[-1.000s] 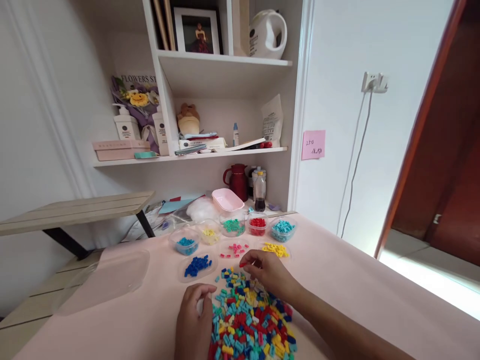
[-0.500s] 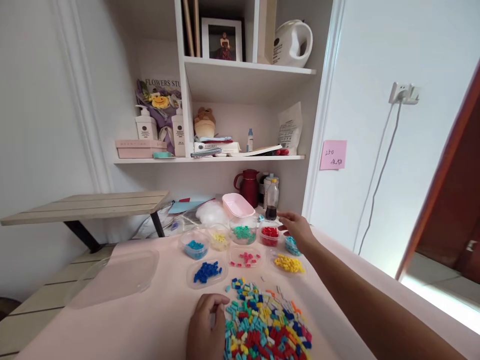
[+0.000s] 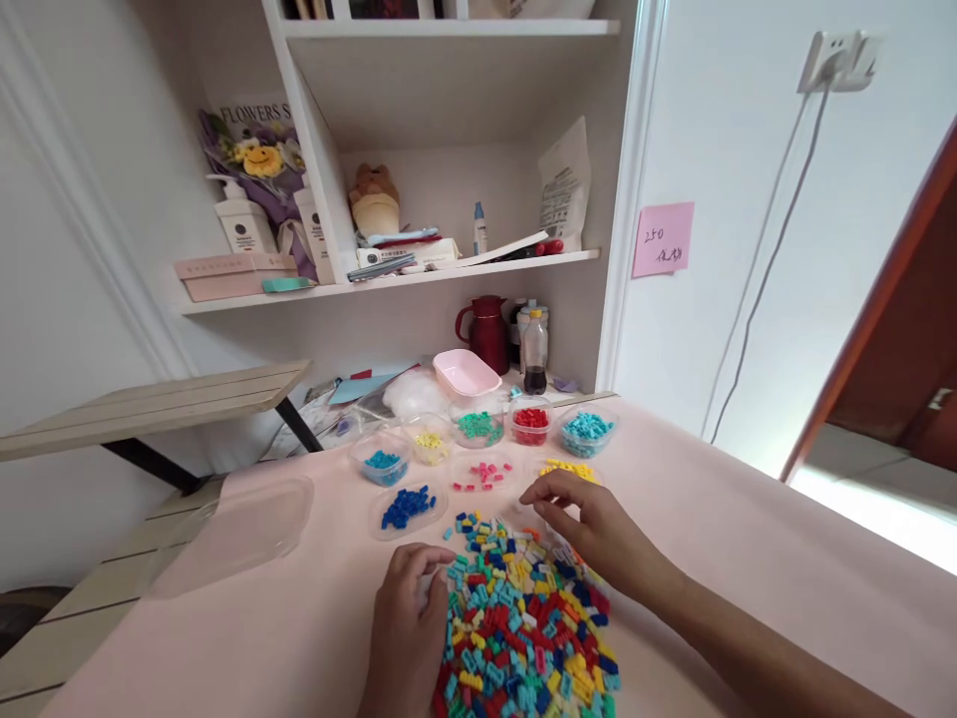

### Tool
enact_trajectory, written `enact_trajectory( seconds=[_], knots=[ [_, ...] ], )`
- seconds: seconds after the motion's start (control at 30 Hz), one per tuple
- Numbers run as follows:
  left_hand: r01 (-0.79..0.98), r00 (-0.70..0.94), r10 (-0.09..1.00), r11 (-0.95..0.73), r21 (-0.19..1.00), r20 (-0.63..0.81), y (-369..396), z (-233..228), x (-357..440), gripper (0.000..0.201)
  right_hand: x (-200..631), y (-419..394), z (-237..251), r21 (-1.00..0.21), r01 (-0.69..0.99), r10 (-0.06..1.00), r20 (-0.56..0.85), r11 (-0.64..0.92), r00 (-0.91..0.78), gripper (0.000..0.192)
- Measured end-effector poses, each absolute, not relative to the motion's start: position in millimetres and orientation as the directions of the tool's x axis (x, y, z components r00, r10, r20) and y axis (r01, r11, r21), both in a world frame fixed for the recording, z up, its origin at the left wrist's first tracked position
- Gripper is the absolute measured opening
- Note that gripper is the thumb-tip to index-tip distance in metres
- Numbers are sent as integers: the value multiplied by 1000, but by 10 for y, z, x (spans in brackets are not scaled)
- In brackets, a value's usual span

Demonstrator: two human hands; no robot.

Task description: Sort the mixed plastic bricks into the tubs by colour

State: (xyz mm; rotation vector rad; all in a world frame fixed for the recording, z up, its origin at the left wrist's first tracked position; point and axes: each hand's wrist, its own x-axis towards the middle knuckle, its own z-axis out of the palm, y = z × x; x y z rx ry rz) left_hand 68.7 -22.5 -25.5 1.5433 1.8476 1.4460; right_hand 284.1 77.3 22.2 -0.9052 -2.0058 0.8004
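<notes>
A heap of mixed-colour toy bricks (image 3: 527, 628) lies loose on the pink-covered table. My left hand (image 3: 408, 618) rests at the heap's left edge, fingers bent and thumb apart, with nothing visible in it. Over the far right part of the heap hovers my right hand (image 3: 590, 519), thumb and fingers apart and holding nothing I can see. It partly covers the tub of yellow bricks (image 3: 568, 469). Beyond the heap stand clear tubs sorted by colour: dark blue bricks (image 3: 408, 507), pink bricks (image 3: 485, 476), red bricks (image 3: 530, 424) and turquoise bricks (image 3: 588, 429).
Further tubs hold blue bricks (image 3: 381, 462), pale yellow bricks (image 3: 431, 446) and green bricks (image 3: 479, 427). A clear lid (image 3: 246, 534) lies at left. Behind are a pink basin (image 3: 468, 372), a dark red jug (image 3: 487, 334) and a bottle with dark liquid (image 3: 534, 359).
My right hand has come back from beside the red and turquoise tubs to above the heap. The left hand stays at the heap's edge. The view has tilted down.
</notes>
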Motion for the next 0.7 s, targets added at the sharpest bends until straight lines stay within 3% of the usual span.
enact_trajectory(
  seconds=[0.37,0.7],
  knots=[
    [708,-247,900,-85,702,359,-217,-229,720,21,2888,551,280,-460,336,541,445,822,-713,21],
    [827,-188,919,-42,560,345,-233,-161,771,24,2856,448,235,-325,282,380,293,903,-877,13]
  ],
)
